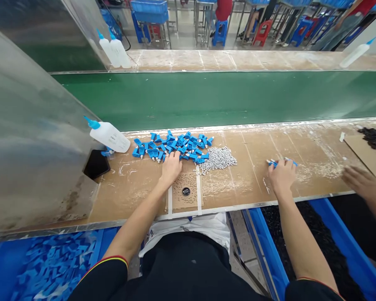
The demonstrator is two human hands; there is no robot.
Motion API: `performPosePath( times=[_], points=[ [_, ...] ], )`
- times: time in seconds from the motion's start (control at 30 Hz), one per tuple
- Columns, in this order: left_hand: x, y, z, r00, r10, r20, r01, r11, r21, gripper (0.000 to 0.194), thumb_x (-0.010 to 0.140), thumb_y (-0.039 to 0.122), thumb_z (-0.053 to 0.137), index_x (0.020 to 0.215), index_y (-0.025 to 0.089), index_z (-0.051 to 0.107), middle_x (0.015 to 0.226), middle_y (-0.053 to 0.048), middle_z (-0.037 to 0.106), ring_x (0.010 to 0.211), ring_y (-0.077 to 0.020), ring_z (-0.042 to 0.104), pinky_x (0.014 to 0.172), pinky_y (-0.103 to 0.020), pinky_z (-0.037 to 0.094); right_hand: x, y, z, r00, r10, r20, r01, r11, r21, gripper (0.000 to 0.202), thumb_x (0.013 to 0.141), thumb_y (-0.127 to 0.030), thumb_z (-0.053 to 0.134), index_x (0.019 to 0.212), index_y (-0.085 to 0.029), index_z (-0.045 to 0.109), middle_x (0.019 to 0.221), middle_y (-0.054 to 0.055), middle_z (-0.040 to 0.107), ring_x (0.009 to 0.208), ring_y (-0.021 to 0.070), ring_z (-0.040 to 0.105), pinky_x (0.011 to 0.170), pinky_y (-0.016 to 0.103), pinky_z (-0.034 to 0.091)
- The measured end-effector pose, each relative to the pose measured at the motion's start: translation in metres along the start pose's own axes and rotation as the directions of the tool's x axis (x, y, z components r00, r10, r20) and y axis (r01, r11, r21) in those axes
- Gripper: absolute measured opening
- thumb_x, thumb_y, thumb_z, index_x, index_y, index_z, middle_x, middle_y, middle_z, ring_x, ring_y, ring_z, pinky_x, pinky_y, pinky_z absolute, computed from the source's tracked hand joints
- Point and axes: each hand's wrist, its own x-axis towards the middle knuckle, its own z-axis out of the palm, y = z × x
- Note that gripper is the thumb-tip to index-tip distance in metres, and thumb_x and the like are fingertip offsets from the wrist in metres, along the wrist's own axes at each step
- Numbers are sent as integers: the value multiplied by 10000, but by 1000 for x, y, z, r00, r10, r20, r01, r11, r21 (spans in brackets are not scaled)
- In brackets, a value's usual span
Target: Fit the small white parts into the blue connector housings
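My left hand (171, 168) is at the near edge of a heap of small blue plastic pieces (178, 144), its fingers bent and closed on one of them; the fingertips are partly hidden. Several of the pieces have a whitish tip. Further right, my right hand (282, 173) is closed over a few blue pieces at the tabletop, with their ends showing on both sides of the fingers. Small grey metal-looking parts (221, 159) lie in a pile beside the blue heap. A round black part (186, 191) sits on a taped cardboard patch (183, 202) before me.
A white bottle with a blue nozzle (110, 136) leans near the metal wall (40, 138), by a black object (96, 164). A green belt (207, 100) runs behind the table. Another person's hand (360, 182) is at right. Bins of blue (56, 259) and black parts (313, 238) stand below.
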Motion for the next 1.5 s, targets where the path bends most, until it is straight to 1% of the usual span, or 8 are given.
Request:
performPosePath(
  times=[0.17,0.37,0.67,0.8,0.93,1.07,1.3,1.5],
  points=[
    [-19,-23,2,993,-35,-115,13,983,-183,315,847,131,555,1142,162,658,1130,-162,689,1080,-335,640,981,-474,492,-39,-49,28,941,-295,166,230,917,325,168,920,-331,506,899,-206,617,898,101,630,798,234,606,759,383,499],
    [-75,-43,14,952,-246,-183,68,752,-655,253,844,323,627,1035,179,711,958,-73,702,850,-215,673,757,-327,555,-46,-82,52,933,-301,199,197,886,419,115,918,-315,532,900,-221,595,920,98,645,838,251,632,775,384,521],
    [-109,-48,34,875,-465,-138,30,337,-941,352,700,412,814,933,164,721,853,-37,704,804,-162,673,753,-270,569,-26,-81,50,842,-444,305,346,880,327,121,878,-211,524,774,-232,582,856,86,625,783,234,597,737,343,488],
    [-111,-53,32,880,-474,-28,40,133,-990,387,650,463,870,844,177,696,751,-3,696,666,-118,645,646,-227,553,-28,-72,42,806,-494,327,338,837,432,144,867,-160,496,861,-226,623,930,86,659,798,227,626,761,354,510],
    [-116,-47,33,904,-416,102,83,-63,-995,425,645,504,880,840,187,674,710,13,685,604,-108,637,601,-230,554,-30,-64,36,831,-442,339,249,838,485,181,857,-157,489,956,-219,628,949,82,690,810,228,650,775,373,527],
    [-118,-40,36,907,-408,103,93,-46,-995,421,621,477,902,806,174,676,695,10,687,603,-96,627,607,-205,544,-24,-67,30,808,-406,426,221,880,421,114,873,-215,502,868,-223,615,863,74,698,776,227,644,746,358,514],
    [-116,-43,38,921,-385,62,70,6,-998,391,669,479,866,820,172,676,700,2,676,619,-109,622,618,-218,545,-3,-85,26,655,-468,593,386,882,270,124,824,-196,543,706,-233,531,719,45,644,648,186,582,636,292,440],
    [-118,-44,42,922,-384,54,60,4,-998,402,670,492,860,822,169,673,715,1,663,642,-107,615,627,-209,540,-24,-78,29,655,-599,459,546,796,261,130,881,-211,522,757,-244,542,775,67,651,697,211,600,650,311,454]
  ],
)
